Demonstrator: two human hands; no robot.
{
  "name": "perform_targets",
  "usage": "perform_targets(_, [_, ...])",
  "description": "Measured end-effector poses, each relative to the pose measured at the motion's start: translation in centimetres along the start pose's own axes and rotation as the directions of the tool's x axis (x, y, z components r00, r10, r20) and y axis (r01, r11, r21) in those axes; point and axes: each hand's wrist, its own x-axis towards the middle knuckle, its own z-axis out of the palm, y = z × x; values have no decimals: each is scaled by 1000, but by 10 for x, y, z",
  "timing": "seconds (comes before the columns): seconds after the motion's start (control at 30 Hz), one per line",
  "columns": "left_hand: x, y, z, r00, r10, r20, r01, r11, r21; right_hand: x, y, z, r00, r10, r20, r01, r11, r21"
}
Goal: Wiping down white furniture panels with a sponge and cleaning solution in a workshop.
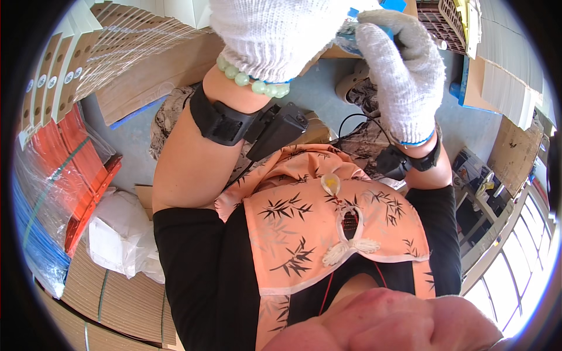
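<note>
Both my hands wear white knitted gloves and are raised at the top of the head view. My left hand (275, 35) is cut off by the upper edge, so its fingers are hidden. Beside it, my right hand (407, 79) is closed, thumb and fingers curled around a clear, blue-tinted plastic thing (346, 40). The exact kind of that thing cannot be made out. Just beyond the right fingertips lies something bright blue (392, 4), partly out of view. A green bead bracelet (241, 78) and a black strap with a small device (234, 123) circle my left arm.
White-edged boards (52, 82) are stacked at the far left, above plastic-wrapped orange-red pieces (76, 169). A white plastic bag (126, 228) rests on stacked cardboard (117, 298). At the right are a brown crate (436, 20) and tall white stacks (503, 41).
</note>
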Motion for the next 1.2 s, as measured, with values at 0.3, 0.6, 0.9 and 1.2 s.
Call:
perform_targets(0.3, [0, 2, -4, 923, -244, -296, 241, 969, -49, 3, 5, -14, 999, 0, -34, 13, 918, 396])
perform_targets(0.6, [-2, -10, -6, 902, -273, -334, 256, 962, -93, 5, 9, -9, 984, 106, 144, -176, 725, 666])
perform_targets(0.9, [3, -12, -5, 905, -288, -313, 236, 952, -194, 4, 15, -7, 990, 79, 120, -130, 851, 509])
perform_targets(1.2, [-3, -20, -11, 956, -154, -251, 106, 975, -196, 2, 27, -13, 973, 62, 224, -164, 865, 474])
